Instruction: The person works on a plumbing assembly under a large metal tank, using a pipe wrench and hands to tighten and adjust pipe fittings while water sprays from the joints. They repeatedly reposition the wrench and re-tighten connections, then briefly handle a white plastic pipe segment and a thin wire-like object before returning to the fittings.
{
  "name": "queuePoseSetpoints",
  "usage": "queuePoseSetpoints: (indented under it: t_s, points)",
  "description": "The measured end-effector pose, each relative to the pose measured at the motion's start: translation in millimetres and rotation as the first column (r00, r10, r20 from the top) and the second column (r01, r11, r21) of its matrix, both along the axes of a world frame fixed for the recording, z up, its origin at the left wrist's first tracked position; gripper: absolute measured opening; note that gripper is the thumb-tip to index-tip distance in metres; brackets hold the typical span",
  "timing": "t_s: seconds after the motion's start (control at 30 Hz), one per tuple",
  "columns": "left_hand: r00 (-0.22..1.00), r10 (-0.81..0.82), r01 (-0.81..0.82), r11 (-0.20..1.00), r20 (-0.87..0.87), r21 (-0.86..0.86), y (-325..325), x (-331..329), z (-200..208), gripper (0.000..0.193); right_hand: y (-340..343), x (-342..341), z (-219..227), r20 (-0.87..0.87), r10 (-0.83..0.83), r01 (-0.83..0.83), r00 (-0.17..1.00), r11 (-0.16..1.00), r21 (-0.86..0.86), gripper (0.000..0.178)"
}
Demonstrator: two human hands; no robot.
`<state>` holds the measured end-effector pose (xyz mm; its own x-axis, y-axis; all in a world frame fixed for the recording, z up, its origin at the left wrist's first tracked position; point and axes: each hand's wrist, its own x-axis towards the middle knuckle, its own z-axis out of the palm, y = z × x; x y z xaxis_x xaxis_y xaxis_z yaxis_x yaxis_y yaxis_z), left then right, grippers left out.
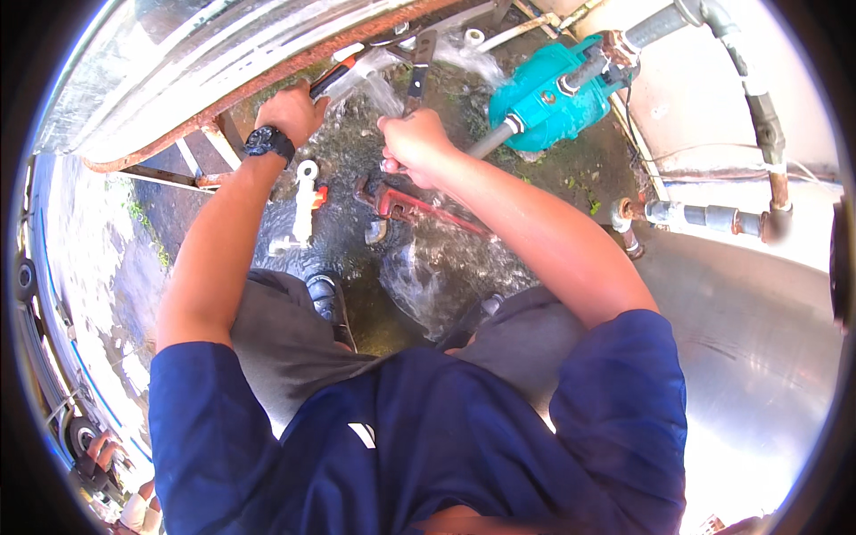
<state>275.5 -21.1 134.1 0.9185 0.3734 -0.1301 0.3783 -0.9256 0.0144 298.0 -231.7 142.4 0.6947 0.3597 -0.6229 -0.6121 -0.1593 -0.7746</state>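
My left hand point(292, 116), with a black watch on its wrist, is closed around the orange-and-black handle of a plier-like tool point(337, 75). The tool's head reaches toward piping at the top, where details are blurred. In my right hand point(415, 148) is a wrench-like metal tool point(418, 75) with a dark handle, pointing away from me. Water point(382, 87) sprays between and beyond the two tools. Nearer to me, a red pipe wrench point(426, 210) lies on the wet ground. Left of it rests a white plastic pipe fitting point(306, 207) with an orange-red valve handle point(320, 197).
A teal pump point(546, 96) stands at the far right, joined to grey pipes point(660, 27). More piping point(713, 218) runs along the right wall. A rusty metal frame point(192, 134) borders the far left. My shoe point(327, 299) is on wet ground. Another person's hand point(103, 448) shows at lower left.
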Motion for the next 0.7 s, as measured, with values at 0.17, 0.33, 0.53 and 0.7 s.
queuePoseSetpoints:
  t_s: [0.17, 0.33, 0.53, 0.7]
  points:
    - [0.999, -0.02, 0.023, 0.998, 0.042, -0.061, 7.5, -0.3, -3.7, 0.035, -4.9, 2.4, 9.8, -0.033, 0.106, -0.106, 0.994, 0.994, -0.018, 0.02]
    - [0.993, -0.065, 0.071, 0.996, 0.1, -0.053, 10.6, -0.3, -8.7, 0.032, -15.9, 9.4, 21.6, -0.031, 0.153, -0.154, 0.988, 0.987, -0.042, 0.017]
    - [0.982, -0.093, 0.099, 0.995, 0.162, -0.028, 9.7, -1.9, -7.6, 0.026, -38.5, 28.7, 33.1, -0.128, 0.245, -0.251, 0.961, 0.967, -0.038, 0.022]
    - [0.953, -0.15, 0.148, 0.989, 0.262, 0.029, 9.7, -3.4, -7.1, 0.028, -52.7, 49.4, 44.7, -0.231, 0.301, -0.326, 0.925, 0.942, -0.078, 0.037]
